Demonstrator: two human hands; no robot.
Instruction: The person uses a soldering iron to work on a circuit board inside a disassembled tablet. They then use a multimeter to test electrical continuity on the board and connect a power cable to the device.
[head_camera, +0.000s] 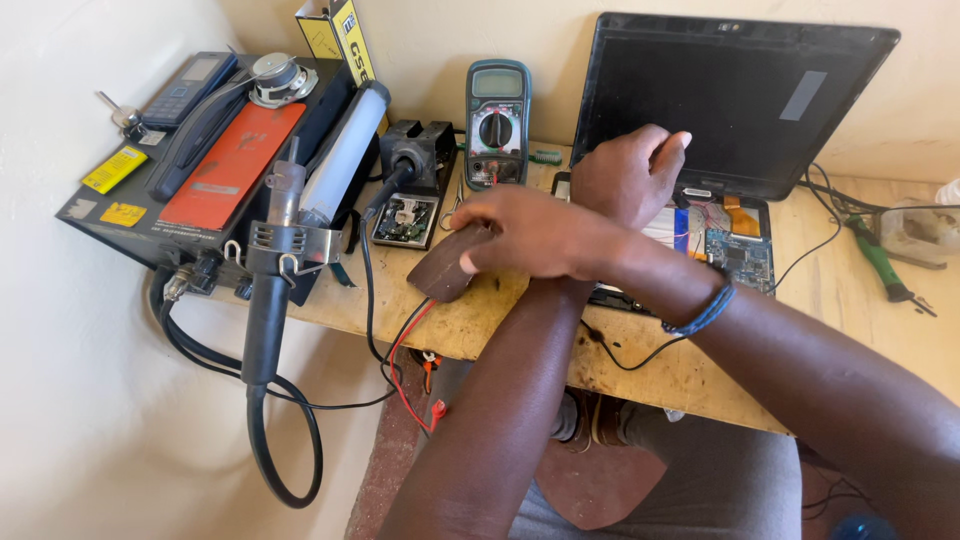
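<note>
Wooden table (690, 375) across the middle of the frame, stained and worn, running from left of centre to the right edge. Dark opened tablet (735, 95) at upper right, screen propped against the wall, its exposed circuit board (738, 255) lying flat below. Black rework station (215, 160) at upper left, red panel on top, hot-air handle (268, 300) hanging from a metal holder at its front, thick hose looping down off the table edge at lower left. Arms crossed at frame centre. Right hand (530, 235) reaching leftward over the left forearm, fingers pressed together on a flat brown leather-like piece (445, 270), thumb on its top face, the piece resting at the table's near edge just left of centre. Left hand (625, 175) above and right of it, fingers curled, thumb raised toward the tablet screen; whether pinching anything, cannot tell. Blue bracelet (705, 312) on the right wrist. Grey-green multimeter (497, 125) upright against the wall at upper centre, red and black leads trailing down. Small green-handled tool (880, 260) at far right.
</note>
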